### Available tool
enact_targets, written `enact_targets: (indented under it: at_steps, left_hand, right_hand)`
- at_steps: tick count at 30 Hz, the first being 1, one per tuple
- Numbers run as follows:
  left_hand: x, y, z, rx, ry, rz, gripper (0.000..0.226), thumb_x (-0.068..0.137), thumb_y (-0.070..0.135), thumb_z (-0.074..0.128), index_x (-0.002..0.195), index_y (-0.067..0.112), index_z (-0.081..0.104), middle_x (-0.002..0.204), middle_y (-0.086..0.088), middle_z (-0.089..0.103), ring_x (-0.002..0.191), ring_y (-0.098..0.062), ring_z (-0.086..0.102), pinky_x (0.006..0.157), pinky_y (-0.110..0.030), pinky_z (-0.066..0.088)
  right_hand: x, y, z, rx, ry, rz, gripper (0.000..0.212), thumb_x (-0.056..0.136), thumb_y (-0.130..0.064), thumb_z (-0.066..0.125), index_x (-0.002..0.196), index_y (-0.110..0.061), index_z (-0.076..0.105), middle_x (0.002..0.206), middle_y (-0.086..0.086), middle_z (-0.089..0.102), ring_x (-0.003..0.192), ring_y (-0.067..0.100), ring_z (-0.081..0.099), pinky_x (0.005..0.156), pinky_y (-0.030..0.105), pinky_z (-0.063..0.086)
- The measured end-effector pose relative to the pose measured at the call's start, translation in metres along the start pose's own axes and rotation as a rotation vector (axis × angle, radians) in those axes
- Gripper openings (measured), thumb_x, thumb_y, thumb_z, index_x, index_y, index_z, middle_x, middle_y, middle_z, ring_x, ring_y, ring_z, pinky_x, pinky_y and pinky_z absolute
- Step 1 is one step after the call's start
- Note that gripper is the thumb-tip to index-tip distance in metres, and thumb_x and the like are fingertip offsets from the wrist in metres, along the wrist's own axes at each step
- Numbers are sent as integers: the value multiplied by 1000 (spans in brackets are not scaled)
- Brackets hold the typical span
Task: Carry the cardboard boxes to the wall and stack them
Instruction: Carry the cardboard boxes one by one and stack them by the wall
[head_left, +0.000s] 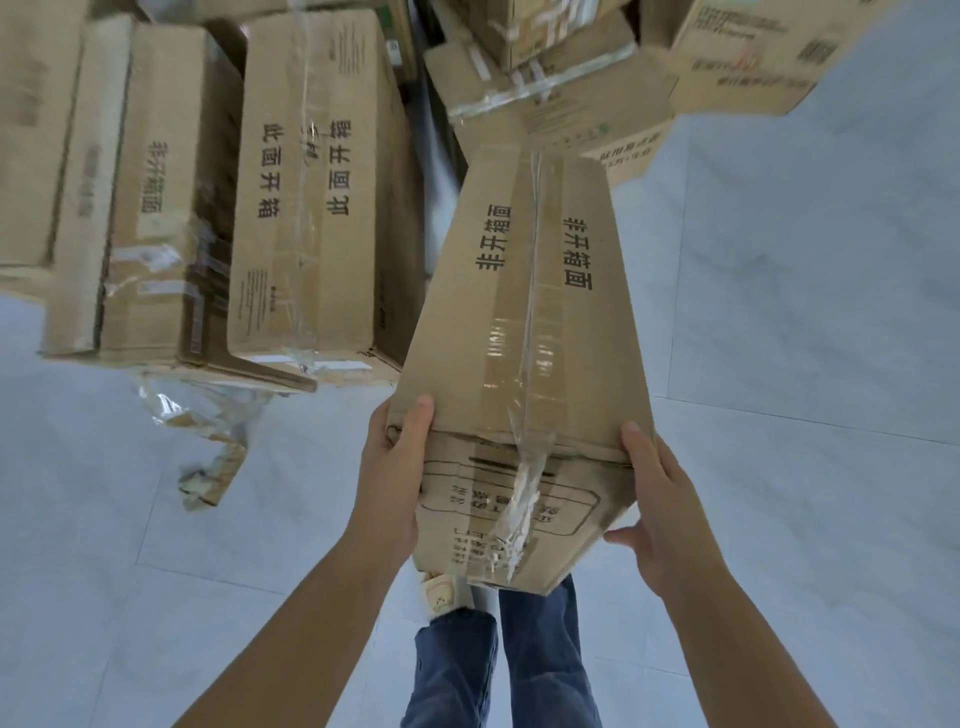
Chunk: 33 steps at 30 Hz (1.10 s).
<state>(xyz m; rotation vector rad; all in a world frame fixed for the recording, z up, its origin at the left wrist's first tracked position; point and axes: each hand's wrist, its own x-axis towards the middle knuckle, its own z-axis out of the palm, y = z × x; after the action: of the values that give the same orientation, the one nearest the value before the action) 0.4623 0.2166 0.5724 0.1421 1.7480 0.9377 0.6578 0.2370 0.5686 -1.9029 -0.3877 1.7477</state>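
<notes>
torn tape scrap (208, 457) lies on pale tiled floor (805, 312) | stacked cardboard boxes (306, 208) upper left | left hand (395, 467) grips carried box (524, 338) at near-left corner, thumb on top | box held above floor over blue-trousered legs (498, 670) | right hand (660, 509) clasps near-right corner

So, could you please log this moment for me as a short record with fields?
held item: long taped cardboard box, lifted off the floor, near end towards the person
left hand: grips the box's near left corner
right hand: grips the box's near right corner
other boxes: big box on the floor ahead to the left, more boxes piled beyond
floor: pale tiles, torn cardboard scrap lying at left
stacking: not yet done
</notes>
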Motion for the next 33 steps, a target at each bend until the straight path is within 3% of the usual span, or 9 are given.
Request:
enact_targets:
  at_steps: [2, 5, 7, 11, 15, 23, 27, 30, 33]
  left_hand:
    - [6, 18, 1, 11, -7, -26, 25, 92, 40, 55, 115, 30, 54, 91, 11, 63, 70, -4, 64, 68, -33, 51]
    - [16, 44, 0, 2, -49, -115, 29, 89, 44, 60, 112, 29, 52, 98, 7, 58, 85, -16, 57, 90, -52, 48]
    - [17, 52, -2, 21, -55, -143, 28, 88, 42, 61, 111, 29, 51, 106, 4, 56, 98, -23, 53, 93, -59, 46]
    - [-4, 50, -5, 40, -59, -51, 12, 90, 38, 59, 83, 35, 50, 88, 11, 52, 80, -10, 50, 92, -52, 46]
    - [-39, 47, -18, 29, -73, -17, 6, 89, 41, 59, 90, 40, 53, 98, 16, 54, 88, -5, 49, 94, -55, 47]
    - [-155, 75, -18, -59, -150, 56, 16, 87, 41, 62, 93, 28, 58, 94, 0, 57, 92, -20, 57, 92, -56, 48]
    - [-215, 79, -4, -167, -100, 165, 31, 88, 38, 62, 111, 17, 59, 77, 0, 59, 71, -15, 60, 86, -56, 53]
    - [-261, 68, 14, -268, -55, 235, 35, 86, 39, 65, 100, 8, 56, 77, -9, 58, 70, -24, 60, 82, -57, 52]
    - [-313, 52, 33, -385, 35, 316, 26, 87, 35, 64, 87, 12, 52, 72, -2, 55, 71, -20, 59, 83, -56, 52]
  right_hand:
    - [-3, -7, 9, 60, -49, 43, 38, 94, -46, 50, 131, -39, 47, 111, -20, 56, 98, 9, 54, 82, 57, 49]
    - [-1, -16, 26, 98, -88, 39, 35, 96, -40, 50, 129, -35, 46, 100, -18, 52, 83, 5, 53, 61, 47, 51]
    - [0, -19, 33, 101, -79, 15, 35, 96, -36, 51, 131, -33, 46, 100, -17, 51, 85, 4, 51, 65, 51, 53]
    - [-13, -16, 30, 93, -26, -12, 32, 95, -34, 52, 127, -31, 50, 106, -12, 52, 92, 9, 51, 83, 63, 50]
    - [-58, -15, 16, 90, 24, -44, 29, 95, -33, 52, 124, -30, 52, 104, -12, 52, 90, 9, 51, 78, 60, 53]
    - [-174, -52, -35, 68, 31, -232, 22, 96, -30, 50, 118, -31, 53, 96, -8, 58, 84, 12, 57, 77, 61, 54]
    - [-212, -76, -71, 32, -42, -385, 24, 96, -30, 51, 119, -31, 57, 100, -6, 66, 85, 13, 64, 74, 57, 56]
    - [-232, -93, -107, 8, -153, -488, 28, 95, -30, 51, 123, -32, 56, 105, -7, 68, 91, 15, 66, 58, 41, 59]
    - [-250, -108, -145, -48, -289, -587, 29, 95, -32, 52, 123, -37, 56, 105, -11, 71, 91, 11, 69, 61, 39, 60]
